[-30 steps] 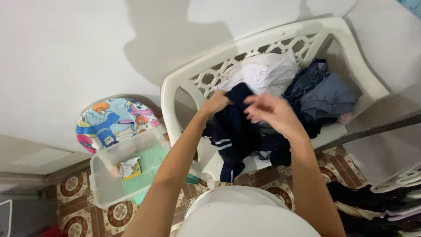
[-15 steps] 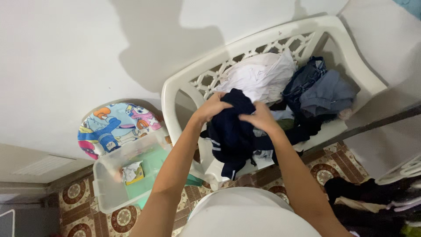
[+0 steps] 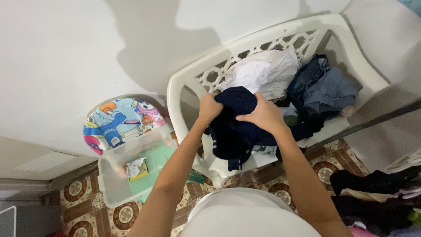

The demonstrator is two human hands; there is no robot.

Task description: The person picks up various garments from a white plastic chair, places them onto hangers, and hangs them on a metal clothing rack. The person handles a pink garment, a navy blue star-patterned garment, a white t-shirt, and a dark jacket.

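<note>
A dark navy garment [image 3: 232, 131] with white stripes hangs bunched over the seat of a white plastic chair [image 3: 184, 83]. My left hand [image 3: 208, 108] grips its upper left edge. My right hand [image 3: 263, 115] is closed on its upper right part. White clothes [image 3: 263, 72] and blue-grey jeans [image 3: 326, 90] are piled on the seat behind the garment.
A clear plastic bin [image 3: 109, 184] with a green bottom and small packets stands on the patterned tile floor to the left. A round cartoon-printed stool [image 3: 118, 123] is behind it. Dark clothes [image 3: 377, 197] hang at the lower right. A white wall is behind the chair.
My right hand came down from above onto the navy garment and closed on it. Both hands have gathered the garment into a tighter bunch.
</note>
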